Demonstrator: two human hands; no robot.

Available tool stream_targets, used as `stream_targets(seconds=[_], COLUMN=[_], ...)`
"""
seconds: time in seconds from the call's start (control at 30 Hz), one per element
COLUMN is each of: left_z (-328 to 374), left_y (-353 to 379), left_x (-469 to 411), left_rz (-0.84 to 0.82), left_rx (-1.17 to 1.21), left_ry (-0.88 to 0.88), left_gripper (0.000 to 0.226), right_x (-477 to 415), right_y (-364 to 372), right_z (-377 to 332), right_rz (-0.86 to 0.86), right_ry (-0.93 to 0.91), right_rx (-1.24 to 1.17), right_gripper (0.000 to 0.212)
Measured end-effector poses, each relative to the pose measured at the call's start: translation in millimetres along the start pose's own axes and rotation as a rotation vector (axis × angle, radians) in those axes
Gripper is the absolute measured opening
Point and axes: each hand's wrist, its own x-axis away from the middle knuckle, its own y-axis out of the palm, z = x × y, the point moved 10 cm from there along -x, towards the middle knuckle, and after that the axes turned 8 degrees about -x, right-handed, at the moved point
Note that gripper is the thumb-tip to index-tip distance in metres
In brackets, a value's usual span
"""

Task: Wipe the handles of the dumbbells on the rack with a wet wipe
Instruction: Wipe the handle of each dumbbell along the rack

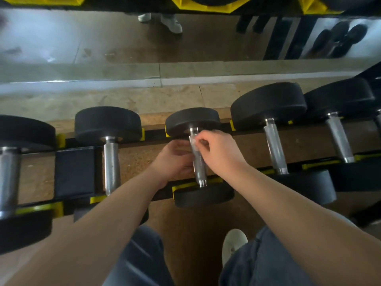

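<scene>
Right hand point(218, 150) pinches wet wipe point(193, 140) on upper handle point(199, 167) of middle dumbbell point(192, 120), rack point(75, 172). Left hand point(174, 161) curled against handle's left side; grasp can't tell.

Black-headed dumbbells point(107, 120) with chrome handles point(111, 162) lie side by side across the black-and-yellow rack point(75, 172).

A speckled brown floor point(195, 234) lay underfoot. A pale grey ledge point(82, 73) ran beneath a wide wall mirror point(61, 38), which reflected a pair of white shoes point(171, 22). One white shoe point(234, 244) showed between dark blue trouser legs point(142, 259).
</scene>
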Motion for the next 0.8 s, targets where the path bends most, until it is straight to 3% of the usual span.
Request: stream_targets(seconds=[0.23, 0.4, 0.47, 0.6, 0.67, 0.73, 0.8], left_z=[-0.8, -1.9, -3.0, -4.3, -6.4, -9.0, -11.1], left_y=[-2.5, -2.4, -2.5, -1.6, -0.4, 0.5, 2.5], left_x=[-11.1, -13.8, -14.2, -11.8, -9.7, -7.5, -6.3], left_rz=[-0.02, -0.029, -0.034, -0.055, -0.071, -0.087, -0.104], left_rx=[-0.049, -0.073, -0.055, -0.028, 0.007, 0.045, 0.077], left_ry=[-0.007, -0.001, 0.001, 0.003, -0.013, -0.043, -0.065], left_gripper=[0.049, 0.053, 0.052, 0.047, 0.046, 0.046, 0.045], right_x=[13.7, 27.9, 20.8, -9.1, -16.6, -15.6, -4.3], right_y=[10.7, 16.7, 10.3, -8.7, -12.7, -10.7, 3.1], right_z=[-17.3, -6.8, -4.4, -13.3, -14.3, -13.9, -12.4], right_rz=[-0.152, -0.264, -0.198, 0.048, 0.08, -0.007, -0.27], right_ry=[-0.124, -0.045, -0.051, -0.232, -0.269, -0.282, -0.265], right_rx=[0.312, 0.158, 0.091, 0.095, 0.09, 0.069, 0.086], right_gripper=[0.028, 0.015, 0.014, 0.018, 0.018, 0.016, 0.015])
